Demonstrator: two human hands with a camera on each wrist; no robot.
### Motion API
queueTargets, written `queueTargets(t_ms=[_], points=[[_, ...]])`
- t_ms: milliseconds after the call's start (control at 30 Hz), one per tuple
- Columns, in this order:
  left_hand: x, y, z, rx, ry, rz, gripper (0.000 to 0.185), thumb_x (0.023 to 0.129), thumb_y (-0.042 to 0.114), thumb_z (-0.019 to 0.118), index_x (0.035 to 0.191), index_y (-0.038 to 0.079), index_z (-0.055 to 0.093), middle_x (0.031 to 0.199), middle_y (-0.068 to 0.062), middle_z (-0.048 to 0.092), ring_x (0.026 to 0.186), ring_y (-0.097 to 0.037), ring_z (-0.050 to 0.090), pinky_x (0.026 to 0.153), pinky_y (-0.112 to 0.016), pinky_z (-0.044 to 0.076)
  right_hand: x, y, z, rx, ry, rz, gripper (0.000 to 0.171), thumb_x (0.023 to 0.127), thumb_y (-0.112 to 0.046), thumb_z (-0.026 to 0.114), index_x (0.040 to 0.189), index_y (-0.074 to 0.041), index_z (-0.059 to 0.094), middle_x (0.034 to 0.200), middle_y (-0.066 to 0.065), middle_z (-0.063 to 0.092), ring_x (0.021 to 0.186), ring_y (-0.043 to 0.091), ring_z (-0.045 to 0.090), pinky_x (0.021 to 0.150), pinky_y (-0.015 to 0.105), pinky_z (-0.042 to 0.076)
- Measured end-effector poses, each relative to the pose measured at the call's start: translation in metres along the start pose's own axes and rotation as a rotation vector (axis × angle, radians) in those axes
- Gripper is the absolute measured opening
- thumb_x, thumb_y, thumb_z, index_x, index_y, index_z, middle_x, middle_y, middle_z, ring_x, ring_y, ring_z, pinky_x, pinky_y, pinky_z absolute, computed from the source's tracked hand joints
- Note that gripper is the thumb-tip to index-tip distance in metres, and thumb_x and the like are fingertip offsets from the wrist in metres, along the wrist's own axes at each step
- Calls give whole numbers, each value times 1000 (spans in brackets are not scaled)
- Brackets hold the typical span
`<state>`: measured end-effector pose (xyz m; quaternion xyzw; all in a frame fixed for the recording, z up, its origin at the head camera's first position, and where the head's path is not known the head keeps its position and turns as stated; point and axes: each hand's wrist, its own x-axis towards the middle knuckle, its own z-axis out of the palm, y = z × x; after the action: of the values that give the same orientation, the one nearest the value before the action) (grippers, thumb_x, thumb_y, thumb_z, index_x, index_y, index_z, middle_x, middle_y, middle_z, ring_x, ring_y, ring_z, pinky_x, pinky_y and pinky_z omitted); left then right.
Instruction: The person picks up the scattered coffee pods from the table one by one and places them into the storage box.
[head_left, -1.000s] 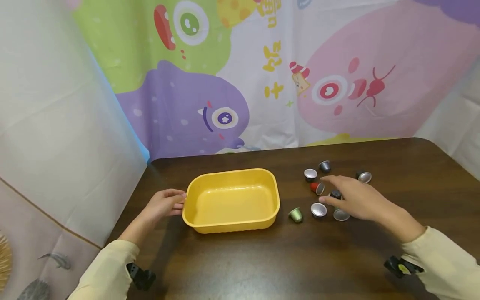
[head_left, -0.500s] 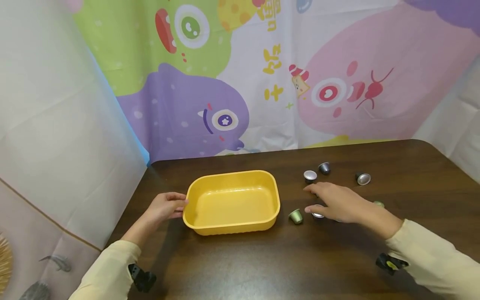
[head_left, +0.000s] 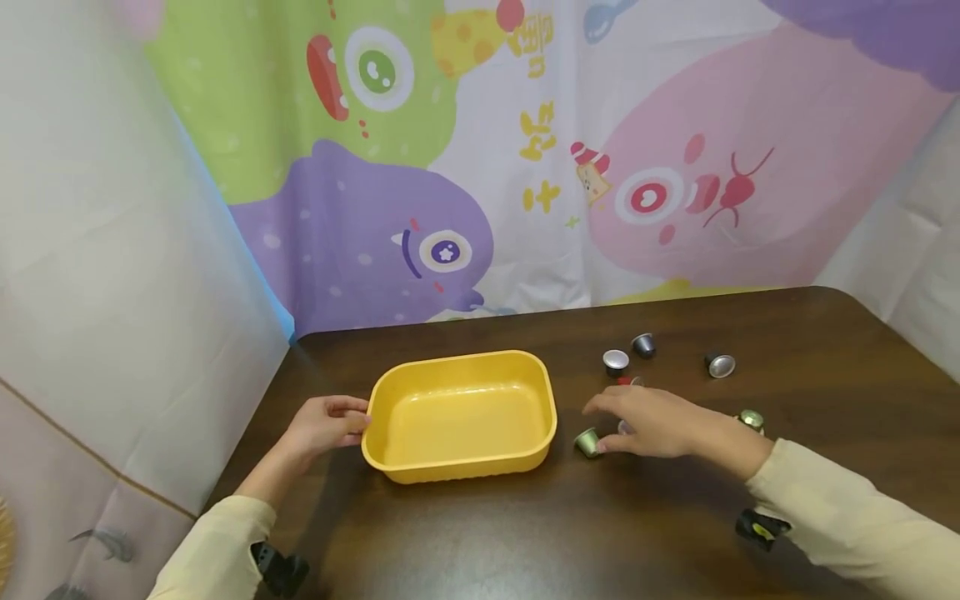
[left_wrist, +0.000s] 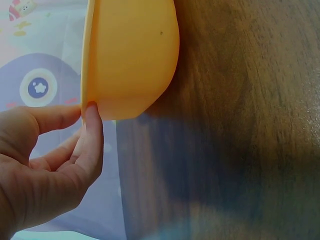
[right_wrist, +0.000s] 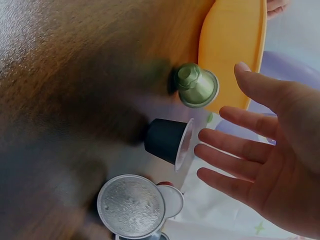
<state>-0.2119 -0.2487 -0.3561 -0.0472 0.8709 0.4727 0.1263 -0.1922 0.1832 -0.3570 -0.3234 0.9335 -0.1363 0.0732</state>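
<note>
The left hand is laid against the left end of the yellow rectangular plastic tub, its fingers loosely bent with the tips touching the rim; nothing is enclosed by this grip. The tub is set on the dark brown wooden tabletop.

The right hand is held low over the tabletop with its fingers spread and straight, gripping nothing. Just beside its fingertips, toward the tub, a small green metal coffee capsule is lying on its side. Under the palm, a black capsule is seen on its side in the right wrist view, and a silver foil-topped capsule lies next to it.

Beyond the hand, two silver-grey capsules and a further dark capsule are resting apart; a gold-green capsule sits by the right wrist.
</note>
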Motion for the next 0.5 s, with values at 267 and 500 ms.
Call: queueTargets(t_ms=[267,500], points=[[-3,-2,2,-29,17,-19,38,90,10,65,121,-12,58,109,-24,68,80,-14,68,81,-38,57,4,2,8,32,10,-131,35,85,-28,72,115,-10,64,115,3,67,104,19,64,89,40,53],[-5,-3,4,-55,37,-37,36,89,9,66,119,-10,60,105,-20,70,79,-14,69,80,-36,58,6,1,13,22,24,-198,34,81,-22,76,111,-11,66,110,0,67,105,18,63,89,35,53]])
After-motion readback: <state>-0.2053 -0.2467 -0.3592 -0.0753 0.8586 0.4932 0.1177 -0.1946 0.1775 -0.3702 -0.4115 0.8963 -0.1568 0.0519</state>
